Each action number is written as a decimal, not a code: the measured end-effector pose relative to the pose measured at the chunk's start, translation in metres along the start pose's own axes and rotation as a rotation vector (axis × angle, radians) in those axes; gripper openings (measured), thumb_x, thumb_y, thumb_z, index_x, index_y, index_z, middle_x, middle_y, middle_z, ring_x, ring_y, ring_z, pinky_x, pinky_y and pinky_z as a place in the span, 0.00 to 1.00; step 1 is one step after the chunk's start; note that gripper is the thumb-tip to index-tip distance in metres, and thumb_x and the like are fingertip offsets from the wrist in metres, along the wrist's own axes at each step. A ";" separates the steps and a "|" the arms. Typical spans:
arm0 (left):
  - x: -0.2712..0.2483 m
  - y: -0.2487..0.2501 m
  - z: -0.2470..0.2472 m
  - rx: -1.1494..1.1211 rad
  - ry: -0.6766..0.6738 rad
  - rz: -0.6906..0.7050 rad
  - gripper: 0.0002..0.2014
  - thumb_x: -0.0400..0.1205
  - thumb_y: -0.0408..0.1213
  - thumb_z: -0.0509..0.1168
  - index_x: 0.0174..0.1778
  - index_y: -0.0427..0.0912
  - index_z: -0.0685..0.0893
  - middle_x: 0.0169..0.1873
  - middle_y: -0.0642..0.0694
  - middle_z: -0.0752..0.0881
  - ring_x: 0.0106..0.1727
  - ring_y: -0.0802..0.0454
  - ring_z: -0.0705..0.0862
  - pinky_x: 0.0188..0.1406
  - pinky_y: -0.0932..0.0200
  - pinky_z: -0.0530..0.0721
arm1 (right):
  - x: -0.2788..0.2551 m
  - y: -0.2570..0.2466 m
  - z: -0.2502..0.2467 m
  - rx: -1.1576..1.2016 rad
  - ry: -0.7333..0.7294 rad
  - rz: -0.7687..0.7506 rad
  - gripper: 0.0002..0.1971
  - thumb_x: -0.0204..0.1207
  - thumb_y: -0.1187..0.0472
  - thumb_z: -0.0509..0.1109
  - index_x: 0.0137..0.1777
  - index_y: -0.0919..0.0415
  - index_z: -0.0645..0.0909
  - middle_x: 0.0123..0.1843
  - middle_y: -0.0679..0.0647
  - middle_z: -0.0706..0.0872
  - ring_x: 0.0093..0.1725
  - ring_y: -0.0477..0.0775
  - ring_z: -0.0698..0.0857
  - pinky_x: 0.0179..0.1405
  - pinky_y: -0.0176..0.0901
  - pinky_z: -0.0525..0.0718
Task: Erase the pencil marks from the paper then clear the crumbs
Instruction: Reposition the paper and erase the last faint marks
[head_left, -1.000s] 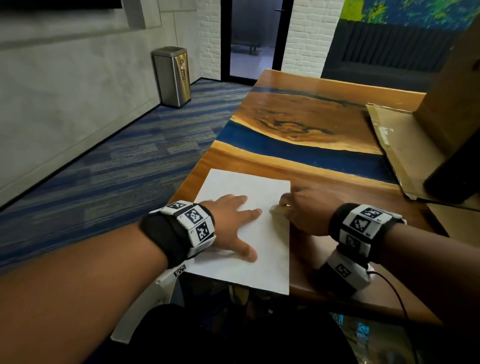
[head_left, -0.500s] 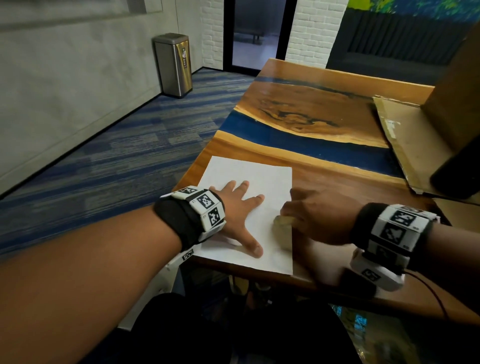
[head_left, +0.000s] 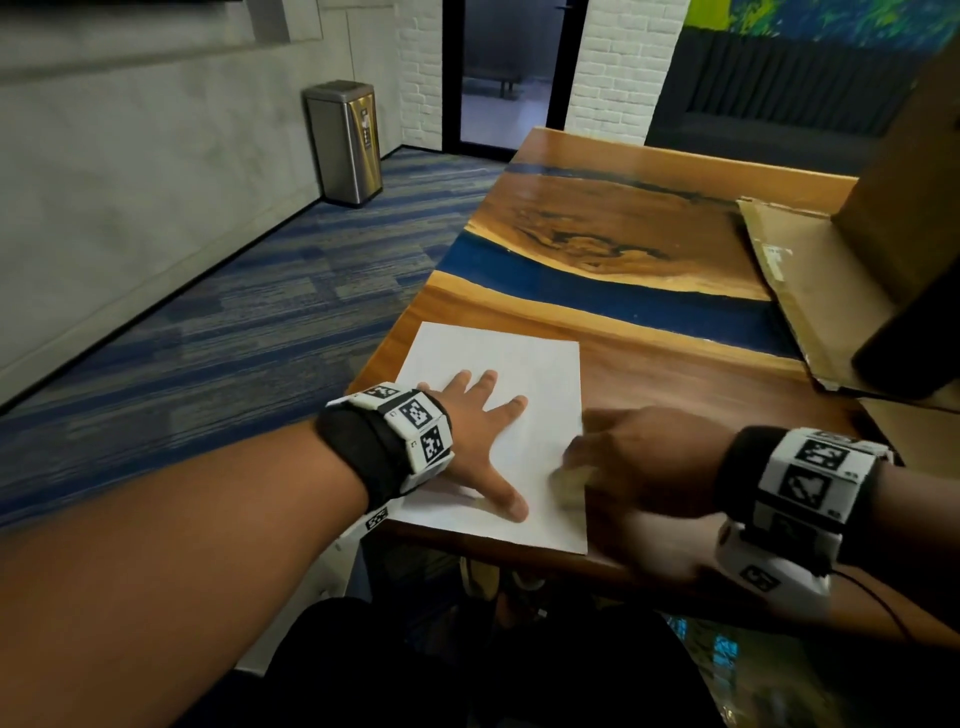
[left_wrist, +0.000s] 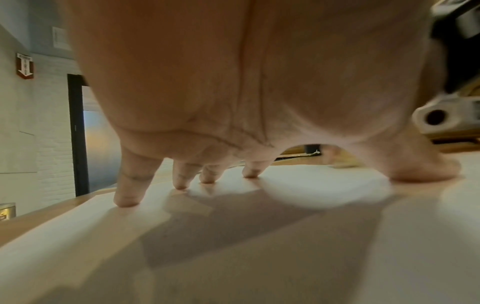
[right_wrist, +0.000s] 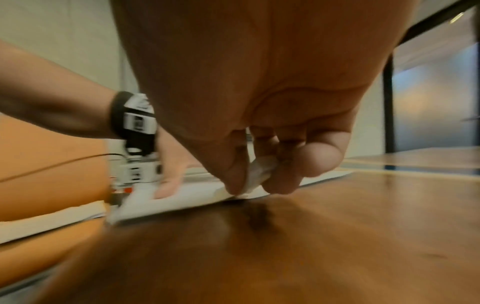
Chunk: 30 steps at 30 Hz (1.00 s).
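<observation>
A white sheet of paper (head_left: 498, 364) lies near the front left corner of the wooden table (head_left: 675, 395). My left hand (head_left: 483, 441) lies flat on the paper (left_wrist: 259, 246) with fingers spread, its fingertips (left_wrist: 127, 199) and thumb pressing down. My right hand (head_left: 623, 462) pinches a pale eraser (head_left: 569, 483) between thumb and fingers, with its tip on the paper's right edge. In the right wrist view the eraser (right_wrist: 259, 170) touches the paper (right_wrist: 182, 201) at that edge. The hand is motion-blurred. No pencil marks or crumbs are visible.
A flattened cardboard box (head_left: 810, 291) and a dark object (head_left: 914, 332) occupy the table's right side. A blue resin band (head_left: 597, 291) crosses the tabletop. A steel bin (head_left: 345, 140) stands on the carpet at the left. The table's front edge runs just below the paper.
My right hand has slid the eraser down the paper's right edge toward me. My left hand has stayed flat on the paper.
</observation>
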<state>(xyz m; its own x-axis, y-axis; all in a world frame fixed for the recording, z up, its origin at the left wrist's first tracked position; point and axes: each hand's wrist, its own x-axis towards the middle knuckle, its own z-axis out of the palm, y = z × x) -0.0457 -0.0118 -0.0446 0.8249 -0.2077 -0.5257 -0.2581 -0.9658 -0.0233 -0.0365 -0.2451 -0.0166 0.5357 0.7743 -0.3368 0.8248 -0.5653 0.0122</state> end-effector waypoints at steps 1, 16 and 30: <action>-0.001 0.000 0.001 -0.002 0.006 0.000 0.68 0.60 0.86 0.63 0.88 0.62 0.33 0.89 0.45 0.31 0.90 0.37 0.37 0.83 0.21 0.50 | -0.001 0.016 0.000 -0.024 0.016 0.123 0.15 0.87 0.43 0.56 0.69 0.40 0.76 0.55 0.42 0.76 0.49 0.44 0.78 0.46 0.37 0.78; -0.033 -0.119 0.022 -0.480 0.174 -0.559 0.35 0.76 0.70 0.69 0.66 0.43 0.84 0.67 0.41 0.85 0.58 0.45 0.84 0.57 0.56 0.78 | -0.014 0.027 -0.007 0.113 0.149 0.430 0.19 0.82 0.43 0.66 0.71 0.42 0.76 0.62 0.42 0.80 0.54 0.44 0.79 0.49 0.36 0.75; -0.085 -0.091 -0.014 -1.497 0.922 -0.035 0.05 0.83 0.31 0.73 0.42 0.41 0.91 0.43 0.39 0.94 0.43 0.43 0.91 0.49 0.47 0.88 | 0.023 -0.007 -0.048 1.196 0.577 0.420 0.10 0.82 0.47 0.70 0.59 0.48 0.81 0.51 0.55 0.88 0.38 0.52 0.80 0.30 0.42 0.77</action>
<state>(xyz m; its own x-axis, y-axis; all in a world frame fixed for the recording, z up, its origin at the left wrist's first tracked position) -0.0854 0.0920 0.0142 0.9461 0.3138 0.0798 -0.0298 -0.1608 0.9865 -0.0213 -0.2102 0.0210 0.9415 0.3288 -0.0741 0.0883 -0.4527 -0.8873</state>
